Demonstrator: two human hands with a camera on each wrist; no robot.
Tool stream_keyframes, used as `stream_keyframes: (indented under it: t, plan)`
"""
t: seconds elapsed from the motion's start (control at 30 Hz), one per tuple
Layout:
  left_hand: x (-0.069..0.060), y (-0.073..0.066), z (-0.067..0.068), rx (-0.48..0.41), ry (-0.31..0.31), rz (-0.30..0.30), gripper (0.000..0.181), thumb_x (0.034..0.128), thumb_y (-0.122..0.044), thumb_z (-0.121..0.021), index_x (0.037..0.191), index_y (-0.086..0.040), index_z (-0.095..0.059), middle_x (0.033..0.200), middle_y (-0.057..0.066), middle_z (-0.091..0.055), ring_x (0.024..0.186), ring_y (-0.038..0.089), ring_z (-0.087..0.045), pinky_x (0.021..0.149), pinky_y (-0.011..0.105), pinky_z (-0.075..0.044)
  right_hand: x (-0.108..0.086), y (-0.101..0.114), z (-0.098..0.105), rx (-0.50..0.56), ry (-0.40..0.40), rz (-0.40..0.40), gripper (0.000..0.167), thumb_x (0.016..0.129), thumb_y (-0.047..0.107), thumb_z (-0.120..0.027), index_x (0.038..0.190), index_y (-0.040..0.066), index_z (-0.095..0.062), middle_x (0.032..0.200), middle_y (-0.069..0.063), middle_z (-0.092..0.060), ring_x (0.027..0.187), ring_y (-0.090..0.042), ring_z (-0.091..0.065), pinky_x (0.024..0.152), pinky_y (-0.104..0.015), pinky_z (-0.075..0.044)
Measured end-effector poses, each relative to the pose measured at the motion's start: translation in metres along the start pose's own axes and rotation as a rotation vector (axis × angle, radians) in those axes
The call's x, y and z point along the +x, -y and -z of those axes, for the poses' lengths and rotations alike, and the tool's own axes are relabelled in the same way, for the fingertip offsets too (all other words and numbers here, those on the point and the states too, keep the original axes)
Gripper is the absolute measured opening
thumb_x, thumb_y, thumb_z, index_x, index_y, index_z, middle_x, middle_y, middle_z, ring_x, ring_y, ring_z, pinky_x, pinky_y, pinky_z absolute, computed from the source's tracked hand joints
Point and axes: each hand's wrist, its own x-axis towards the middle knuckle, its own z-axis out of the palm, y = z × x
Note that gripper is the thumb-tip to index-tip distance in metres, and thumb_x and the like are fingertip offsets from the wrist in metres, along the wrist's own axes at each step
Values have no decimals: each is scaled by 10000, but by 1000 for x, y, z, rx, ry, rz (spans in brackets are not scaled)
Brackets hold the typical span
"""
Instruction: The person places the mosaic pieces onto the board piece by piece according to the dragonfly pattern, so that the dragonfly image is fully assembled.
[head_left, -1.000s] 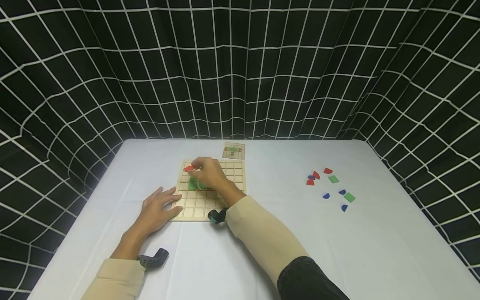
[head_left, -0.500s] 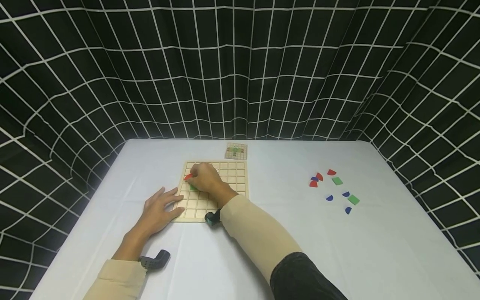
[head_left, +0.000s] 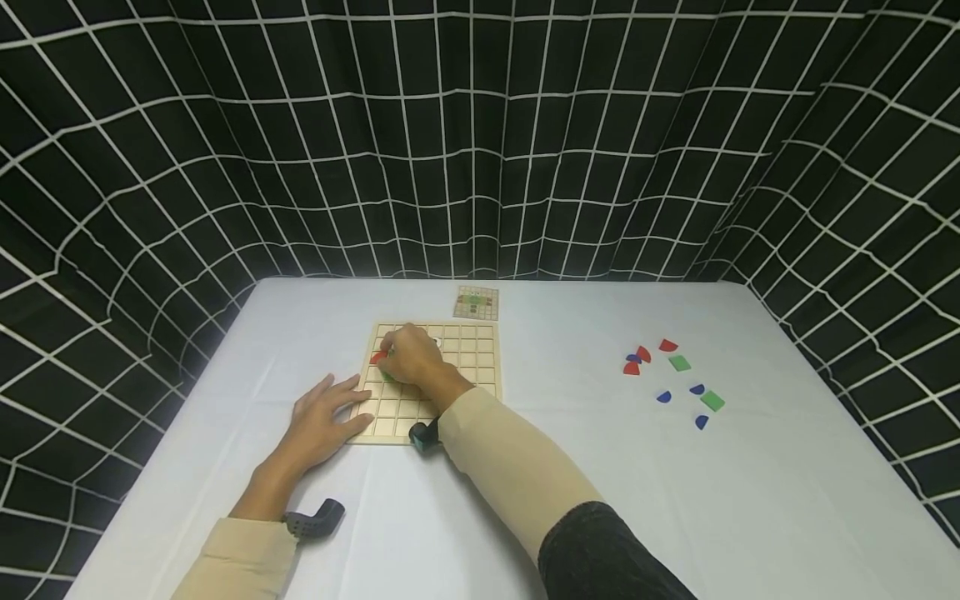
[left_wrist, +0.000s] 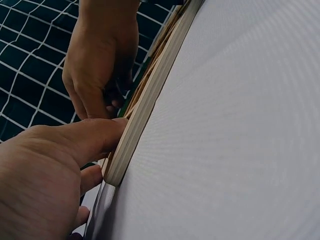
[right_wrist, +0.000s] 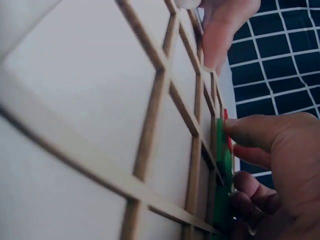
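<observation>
A wooden grid board (head_left: 386,426) lies on the white table. My right hand (head_left: 412,357) pinches a red piece (head_left: 378,357) between thumb and finger, low at the board's left side. Just beside it sits a green piece (head_left: 387,377), partly hidden by the hand. In the right wrist view, the red piece (right_wrist: 226,115) is at the fingertips (right_wrist: 237,127), next to green pieces (right_wrist: 220,145) in the grid. My left hand (head_left: 322,421) rests with fingers extended on the board's left edge; its thumb (left_wrist: 107,132) touches the rim in the left wrist view.
Behind the board lies a small card (head_left: 476,302) with a coloured grid pattern. Loose red (head_left: 668,345), blue (head_left: 664,397) and green (head_left: 712,401) pieces are scattered on the table (head_left: 570,433) at right. A black curtain (head_left: 480,167) with white lines surrounds the table.
My right hand has brought the red piece nearer along the board's left side and lowered it, then moved very little. My left hand stays on the edge. The head view has shifted slightly.
</observation>
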Motion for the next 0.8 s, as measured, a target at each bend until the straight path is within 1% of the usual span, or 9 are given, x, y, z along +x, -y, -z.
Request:
stream_keyframes:
  t: [0.1,0.2,0.3,0.4,0.6,0.7,0.8]
  plan:
    - [0,0,-1,8,-5,-2,398,868,-278,-728,1219,-102,-661,1457,129,-439,1402,423,-166,1089,629,-51,-3,-1,6,57,-13,19,329,899,308,-691,1193,159,-688,1205,-55,-576,1169,-239,-517,962,-352,-460]
    - [1,-1,-1,14,-7,-3,397,866,-277,-729,1216,-101,-663,1453,132,-444,1399,428,-171,1088,631,-53,-9,-2,19,135,-69,66,322,919,286,-666,1196,124,-681,1124,-62,-575,1066,-219,-548,894,-311,-489]
    - [1,-2,0,22,-2,9,405,864,-279,-731,1222,-103,-661,1457,131,-440,1400,429,-168,1086,636,-52,-18,-1,39,177,-138,127,292,932,264,-644,1172,104,-690,1048,-61,-585,955,-190,-562,798,-286,-500]
    - [1,-3,1,33,7,20,417,866,-293,-727,1234,-109,-656,1464,124,-432,1405,423,-162,1088,637,-51,-34,-1,60,216,-196,180,274,928,252,-646,1146,94,-700,1014,-57,-587,899,-176,-558,737,-282,-493]
    - [1,-2,2,41,5,29,433,867,-309,-723,1243,-107,-649,1470,124,-424,1408,410,-158,1093,628,-48,-75,-9,98,278,-288,314,246,903,223,-659,1101,87,-712,985,-40,-588,858,-185,-535,689,-292,-467]
    - [1,-2,1,43,-4,28,427,864,-296,-725,1236,-100,-651,1467,129,-427,1405,412,-166,1097,619,-54,-93,-18,111,308,-341,372,227,889,201,-667,1079,87,-717,961,-49,-599,841,-176,-516,678,-306,-453]
    - [1,-2,-1,44,-10,28,420,862,-283,-726,1231,-96,-652,1465,130,-429,1404,411,-173,1102,607,-60,-109,-31,121,345,-403,436,200,869,150,-685,1049,71,-721,944,-53,-610,809,-175,-506,659,-324,-449]
